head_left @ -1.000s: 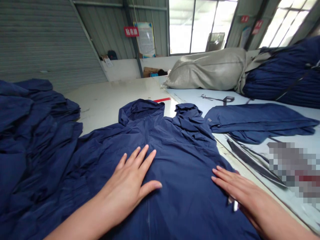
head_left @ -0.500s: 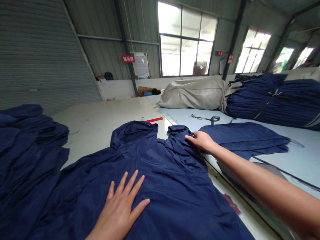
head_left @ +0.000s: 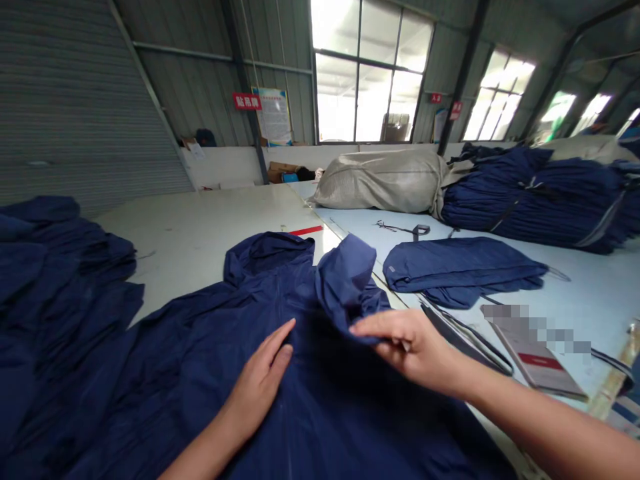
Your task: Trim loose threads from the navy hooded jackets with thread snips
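A navy hooded jacket (head_left: 210, 347) lies spread on the white table (head_left: 200, 227) in front of me, hood pointing away. My left hand (head_left: 263, 380) rests flat on the jacket's chest, fingers stretched out and together. My right hand (head_left: 405, 343) pinches a fold of the jacket's right side, the sleeve or hood cloth (head_left: 345, 273), and holds it lifted over the chest.
A heap of navy garments (head_left: 55, 293) fills the left. A folded navy jacket (head_left: 455, 263) lies to the right on a pale blue table (head_left: 590, 293), with dark straps and a booklet (head_left: 535, 353) near it. Behind stand a grey sack (head_left: 385, 180) and a bundled navy stack (head_left: 545, 197).
My right hand took the cloth at the far right of the jacket and pulled it back toward me, folding it inward. My left hand slid slightly up the chest.
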Action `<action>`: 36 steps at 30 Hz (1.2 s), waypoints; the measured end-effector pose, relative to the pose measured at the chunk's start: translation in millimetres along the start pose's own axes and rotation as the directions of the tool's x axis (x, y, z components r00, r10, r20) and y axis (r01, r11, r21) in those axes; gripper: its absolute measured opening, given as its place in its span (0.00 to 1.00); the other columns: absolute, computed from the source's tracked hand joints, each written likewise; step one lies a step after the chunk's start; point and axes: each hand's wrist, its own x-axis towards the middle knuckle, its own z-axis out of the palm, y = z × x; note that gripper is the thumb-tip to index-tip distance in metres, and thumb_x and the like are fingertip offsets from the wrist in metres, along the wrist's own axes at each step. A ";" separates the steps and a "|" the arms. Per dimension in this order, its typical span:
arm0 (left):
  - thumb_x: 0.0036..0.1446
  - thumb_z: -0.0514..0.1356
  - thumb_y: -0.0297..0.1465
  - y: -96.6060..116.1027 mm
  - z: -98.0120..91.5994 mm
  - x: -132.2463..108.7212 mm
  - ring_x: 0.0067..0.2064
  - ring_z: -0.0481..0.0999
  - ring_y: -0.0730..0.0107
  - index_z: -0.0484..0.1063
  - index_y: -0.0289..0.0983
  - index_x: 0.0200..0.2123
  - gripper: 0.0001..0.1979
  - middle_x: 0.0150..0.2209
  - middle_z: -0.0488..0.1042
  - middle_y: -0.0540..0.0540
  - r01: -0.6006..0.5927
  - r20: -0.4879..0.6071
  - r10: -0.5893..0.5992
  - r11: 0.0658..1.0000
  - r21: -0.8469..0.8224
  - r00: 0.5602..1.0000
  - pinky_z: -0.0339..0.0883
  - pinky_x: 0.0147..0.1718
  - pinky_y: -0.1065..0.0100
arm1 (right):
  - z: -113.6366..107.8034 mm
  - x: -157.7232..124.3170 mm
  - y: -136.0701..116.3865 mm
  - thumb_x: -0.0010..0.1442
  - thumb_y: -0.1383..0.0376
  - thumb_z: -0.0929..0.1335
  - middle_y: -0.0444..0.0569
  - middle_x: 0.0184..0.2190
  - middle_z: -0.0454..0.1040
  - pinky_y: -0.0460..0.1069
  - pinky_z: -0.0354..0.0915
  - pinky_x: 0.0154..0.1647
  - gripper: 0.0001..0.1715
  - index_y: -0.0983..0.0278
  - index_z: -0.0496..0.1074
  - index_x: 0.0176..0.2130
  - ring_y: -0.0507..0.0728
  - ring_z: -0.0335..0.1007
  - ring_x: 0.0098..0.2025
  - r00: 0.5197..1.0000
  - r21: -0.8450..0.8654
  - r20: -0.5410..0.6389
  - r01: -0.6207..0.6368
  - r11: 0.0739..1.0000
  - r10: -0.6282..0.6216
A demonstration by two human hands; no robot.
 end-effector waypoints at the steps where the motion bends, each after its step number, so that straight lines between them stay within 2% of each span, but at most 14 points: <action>1: 0.59 0.52 0.56 7.2 8.3 0.8 0.62 0.69 0.50 0.70 0.37 0.57 0.35 0.61 0.70 0.34 0.063 -0.001 -0.064 0.986 -0.155 0.998 0.59 0.62 0.47 | 5.6 -18.1 -6.7 0.57 0.74 0.64 0.48 0.45 0.82 0.50 0.71 0.51 0.23 0.60 0.79 0.48 0.56 0.79 0.47 0.996 0.014 0.090 0.022 1.000 -0.023; 2: 0.61 0.46 0.57 14.1 17.1 1.6 0.57 0.74 0.52 0.69 0.36 0.58 0.36 0.58 0.73 0.33 0.122 0.021 -0.120 0.955 -0.271 0.993 0.67 0.56 0.49 | 9.6 -33.5 -11.2 0.56 0.76 0.63 0.49 0.46 0.82 0.49 0.71 0.51 0.26 0.60 0.78 0.50 0.55 0.79 0.47 0.982 0.026 0.185 0.021 0.999 -0.025; 3: 0.60 0.49 0.57 20.1 25.8 2.2 0.53 0.77 0.51 0.70 0.35 0.56 0.35 0.54 0.76 0.32 0.219 0.055 -0.221 0.844 -0.490 0.974 0.70 0.53 0.50 | 11.8 -46.0 -14.0 0.54 0.77 0.63 0.49 0.47 0.81 0.49 0.71 0.51 0.29 0.60 0.77 0.51 0.55 0.78 0.48 0.962 0.032 0.273 -0.013 0.999 0.004; 6: 0.57 0.62 0.48 31.6 45.2 -2.2 0.45 0.81 0.57 0.73 0.36 0.50 0.25 0.45 0.80 0.37 0.247 0.053 -0.275 0.743 -0.622 0.960 0.74 0.45 0.60 | 9.4 -68.2 -17.4 0.48 0.80 0.61 0.50 0.49 0.80 0.50 0.70 0.54 0.34 0.62 0.78 0.49 0.56 0.76 0.52 0.910 0.036 0.399 -0.142 0.989 0.116; 8: 0.53 0.68 0.41 36.7 50.4 -12.4 0.43 0.81 0.61 0.72 0.39 0.49 0.22 0.42 0.81 0.43 0.195 -0.013 -0.259 0.757 -0.624 0.966 0.74 0.44 0.65 | 3.9 -73.0 -21.7 0.51 0.78 0.62 0.51 0.45 0.81 0.51 0.71 0.51 0.27 0.62 0.79 0.44 0.57 0.77 0.49 0.942 0.015 0.266 -0.216 0.976 0.204; 10: 0.50 0.70 0.36 43.6 51.1 -27.5 0.43 0.80 0.64 0.71 0.40 0.47 0.21 0.41 0.81 0.46 0.138 -0.079 -0.235 0.775 -0.617 0.969 0.72 0.43 0.67 | -0.5 -71.9 -31.5 0.58 0.72 0.63 0.51 0.39 0.81 0.50 0.72 0.40 0.17 0.63 0.79 0.39 0.56 0.77 0.39 0.960 -0.036 0.004 -0.280 0.959 0.281; 12: 0.48 0.71 0.34 53.6 50.2 -44.2 0.43 0.79 0.66 0.72 0.39 0.42 0.18 0.40 0.80 0.48 0.083 -0.138 -0.201 0.804 -0.589 0.970 0.71 0.44 0.69 | -1.2 -65.4 -46.6 0.62 0.62 0.65 0.52 0.38 0.79 0.48 0.69 0.31 0.13 0.63 0.78 0.40 0.54 0.73 0.31 0.928 -0.069 -0.194 -0.337 0.939 0.319; 14: 0.47 0.71 0.32 65.8 49.1 -59.9 0.43 0.78 0.67 0.73 0.38 0.38 0.15 0.39 0.80 0.49 0.039 -0.184 -0.166 0.835 -0.549 0.969 0.69 0.46 0.70 | 3.0 -54.7 -62.7 0.59 0.54 0.69 0.52 0.40 0.79 0.49 0.68 0.30 0.19 0.63 0.78 0.45 0.54 0.72 0.30 0.900 -0.028 -0.223 -0.391 0.920 0.375; 17: 0.46 0.72 0.32 82.2 46.0 -79.4 0.41 0.77 0.67 0.73 0.38 0.35 0.14 0.36 0.79 0.50 0.018 -0.204 -0.136 0.868 -0.496 0.969 0.69 0.45 0.70 | 17.1 -35.0 -78.2 0.51 0.51 0.75 0.52 0.43 0.80 0.51 0.71 0.40 0.31 0.62 0.76 0.51 0.60 0.75 0.41 0.877 0.101 -0.168 -0.438 0.893 0.450; 19: 0.46 0.72 0.32 88.1 41.5 -90.0 0.40 0.76 0.67 0.73 0.38 0.35 0.14 0.35 0.79 0.50 0.018 -0.193 -0.124 0.881 -0.472 0.973 0.69 0.43 0.70 | 28.8 -22.9 -80.2 0.48 0.54 0.77 0.51 0.43 0.80 0.52 0.70 0.45 0.29 0.62 0.77 0.48 0.61 0.75 0.45 0.877 0.231 -0.104 -0.438 0.869 0.469; 23: 0.51 0.70 0.36 85.1 25.7 -106.2 0.41 0.75 0.67 0.73 0.38 0.36 0.12 0.36 0.78 0.50 0.006 -0.161 -0.106 0.852 -0.524 0.981 0.68 0.45 0.69 | 49.4 -9.2 -74.7 0.45 0.54 0.78 0.46 0.29 0.79 0.49 0.71 0.35 0.20 0.65 0.77 0.32 0.55 0.75 0.31 0.820 0.585 0.180 -0.533 0.611 0.543; 26: 0.52 0.69 0.36 74.6 11.3 -113.7 0.40 0.75 0.70 0.73 0.39 0.36 0.11 0.36 0.77 0.51 0.016 -0.157 -0.145 0.782 -0.623 0.977 0.67 0.45 0.70 | 60.1 -7.9 -69.1 0.40 0.56 0.81 0.43 0.26 0.77 0.45 0.68 0.32 0.22 0.66 0.75 0.29 0.50 0.71 0.26 0.776 0.686 0.285 -0.575 0.446 0.562; 31: 0.51 0.70 0.34 57.3 -5.8 -117.5 0.35 0.73 0.73 0.70 0.39 0.31 0.12 0.32 0.75 0.53 0.044 -0.135 -0.184 0.732 -0.680 0.973 0.68 0.39 0.72 | 72.1 -7.7 -62.6 0.41 0.54 0.80 0.38 0.21 0.71 0.40 0.52 0.18 0.24 0.65 0.75 0.33 0.45 0.59 0.19 0.742 0.604 0.361 -0.648 0.464 0.565; 36: 0.53 0.69 0.33 47.9 -8.0 -118.8 0.32 0.71 0.74 0.70 0.37 0.31 0.10 0.30 0.72 0.52 0.145 -0.025 -0.224 0.707 -0.692 0.974 0.68 0.35 0.73 | 92.3 -7.7 -60.2 0.41 0.54 0.81 0.43 0.24 0.75 0.44 0.63 0.27 0.23 0.66 0.77 0.31 0.49 0.67 0.26 0.766 0.701 0.280 -0.575 0.422 0.579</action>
